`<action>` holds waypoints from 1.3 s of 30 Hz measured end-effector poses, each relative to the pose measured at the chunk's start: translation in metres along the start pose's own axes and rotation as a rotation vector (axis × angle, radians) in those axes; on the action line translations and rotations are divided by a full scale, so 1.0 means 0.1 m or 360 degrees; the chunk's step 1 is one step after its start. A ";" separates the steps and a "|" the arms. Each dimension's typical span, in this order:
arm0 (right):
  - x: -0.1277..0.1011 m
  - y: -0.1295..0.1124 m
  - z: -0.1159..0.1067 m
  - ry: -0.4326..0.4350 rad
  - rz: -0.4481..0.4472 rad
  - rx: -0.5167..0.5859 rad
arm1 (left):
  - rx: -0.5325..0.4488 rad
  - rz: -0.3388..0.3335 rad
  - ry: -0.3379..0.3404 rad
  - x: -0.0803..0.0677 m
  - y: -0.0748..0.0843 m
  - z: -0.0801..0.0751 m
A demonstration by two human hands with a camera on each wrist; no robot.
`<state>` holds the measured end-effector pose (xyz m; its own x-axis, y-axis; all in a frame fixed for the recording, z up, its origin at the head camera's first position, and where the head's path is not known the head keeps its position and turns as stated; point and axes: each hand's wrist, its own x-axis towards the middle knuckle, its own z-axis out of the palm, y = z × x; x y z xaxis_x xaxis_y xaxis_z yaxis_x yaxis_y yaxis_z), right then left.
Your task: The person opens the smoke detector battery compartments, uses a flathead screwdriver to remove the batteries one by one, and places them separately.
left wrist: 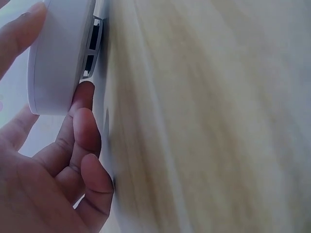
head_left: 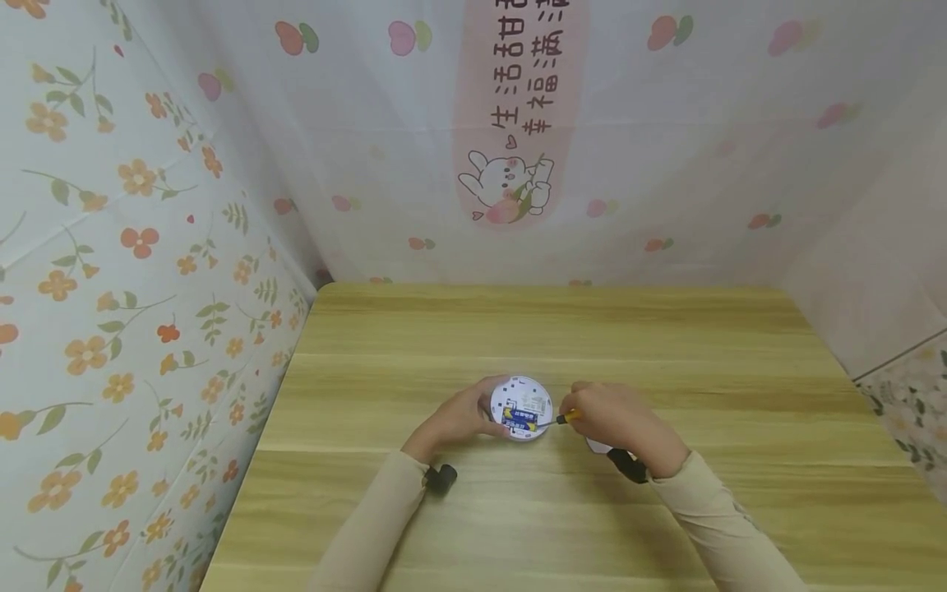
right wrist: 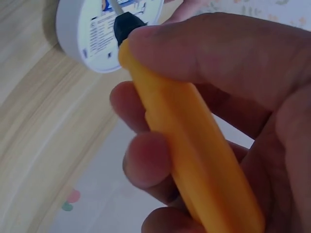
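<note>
Item: round white plastic battery-powered disc (head_left: 521,408), mid wooden table (head_left: 666,345); light, rigid, smooth-rimmed. Your left hand (head_left: 460,418) clasps its rim. Your right hand (head_left: 610,415) wraps the yellow-handled screwdriver (right wrist: 184,145), tip in the disc's battery bay.

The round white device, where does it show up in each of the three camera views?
Head: the round white device sits low in the centre on the table, between both hands.
Left wrist: top left, seen edge-on, held by the left hand.
Right wrist: top left, beyond the yellow screwdriver.
Shared landmark: the wooden table.
</note>
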<state>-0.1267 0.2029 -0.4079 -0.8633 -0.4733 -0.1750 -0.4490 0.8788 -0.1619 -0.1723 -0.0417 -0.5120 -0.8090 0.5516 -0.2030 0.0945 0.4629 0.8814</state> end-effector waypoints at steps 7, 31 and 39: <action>0.01 -0.03 0.01 0.0033 -0.0040 -0.0031 | 0.0015 0.0028 -0.0003 -0.01 0.03 0.00; -0.12 0.28 0.41 0.0259 -0.0013 0.0300 | 0.0085 0.0002 0.0016 0.03 -0.03 -0.04; -0.16 0.42 0.59 0.0289 0.0035 0.0538 | 0.0020 -0.0037 0.0008 0.03 -0.02 -0.05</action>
<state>-0.1174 0.2436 -0.4695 -0.9124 -0.4092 -0.0118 -0.3547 0.8045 -0.4764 -0.1775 -0.0443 -0.5123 -0.8138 0.5372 -0.2215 0.0826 0.4843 0.8710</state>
